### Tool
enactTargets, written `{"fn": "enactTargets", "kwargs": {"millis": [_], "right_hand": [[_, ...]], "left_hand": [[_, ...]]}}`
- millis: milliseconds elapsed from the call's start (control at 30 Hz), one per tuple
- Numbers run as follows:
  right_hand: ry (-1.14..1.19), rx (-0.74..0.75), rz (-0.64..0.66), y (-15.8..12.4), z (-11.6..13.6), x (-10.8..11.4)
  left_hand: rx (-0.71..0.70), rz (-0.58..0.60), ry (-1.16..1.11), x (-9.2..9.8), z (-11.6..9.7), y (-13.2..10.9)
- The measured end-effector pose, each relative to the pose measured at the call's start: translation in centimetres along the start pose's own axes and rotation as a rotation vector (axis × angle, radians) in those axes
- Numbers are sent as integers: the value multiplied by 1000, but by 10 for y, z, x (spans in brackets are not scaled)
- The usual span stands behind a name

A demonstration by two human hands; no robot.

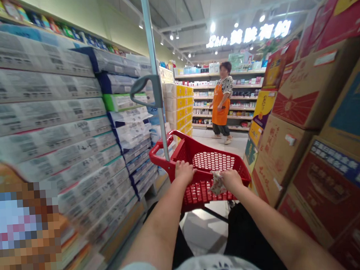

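Left hand (184, 171) has its fingers curled over the near rim of a red plastic shopping basket (196, 149); right hand (231, 180) clenches a crumpled patterned item (218, 183) against that rim, above the mesh interior, between wrapped paper packs (42, 99) and cardboard cartons (288, 98).

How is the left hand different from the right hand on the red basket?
The right hand has a crumpled patterned cloth at its fingers, while the left hand holds only the rim. The left hand sits close to the metal pole, and the right hand sits farther from it. Both hands are bare and rest on the rim of the red plastic basket.
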State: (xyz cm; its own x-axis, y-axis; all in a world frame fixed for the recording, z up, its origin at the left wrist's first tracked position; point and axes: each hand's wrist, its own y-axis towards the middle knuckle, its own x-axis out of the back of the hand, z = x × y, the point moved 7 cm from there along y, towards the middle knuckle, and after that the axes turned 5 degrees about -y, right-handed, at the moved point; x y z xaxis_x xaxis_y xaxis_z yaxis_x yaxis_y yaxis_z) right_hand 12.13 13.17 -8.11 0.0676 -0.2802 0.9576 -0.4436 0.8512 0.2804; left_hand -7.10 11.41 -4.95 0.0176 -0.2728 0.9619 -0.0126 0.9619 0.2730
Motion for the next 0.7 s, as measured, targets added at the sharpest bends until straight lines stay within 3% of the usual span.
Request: {"fn": "enactTargets", "kwargs": {"millis": [100, 267, 400, 533, 667, 700], "right_hand": [[-15, 93, -56, 0, 11, 4], [-2, -52, 26, 0, -1, 0], [0, 35, -21, -3, 4, 6], [4, -166, 67, -3, -12, 4], [19, -10, 45, 1, -7, 5], [24, -28, 56, 2, -10, 4]], "left_hand": [[15, -4, 8, -2, -1, 1], [10, -7, 0, -5, -3, 3], [2, -25, -4, -5, -4, 4], [-1, -20, 6, -6, -4, 4], [-1, -26, 10, -4, -4, 4], [-3, -28, 14, -4, -4, 4]]}}
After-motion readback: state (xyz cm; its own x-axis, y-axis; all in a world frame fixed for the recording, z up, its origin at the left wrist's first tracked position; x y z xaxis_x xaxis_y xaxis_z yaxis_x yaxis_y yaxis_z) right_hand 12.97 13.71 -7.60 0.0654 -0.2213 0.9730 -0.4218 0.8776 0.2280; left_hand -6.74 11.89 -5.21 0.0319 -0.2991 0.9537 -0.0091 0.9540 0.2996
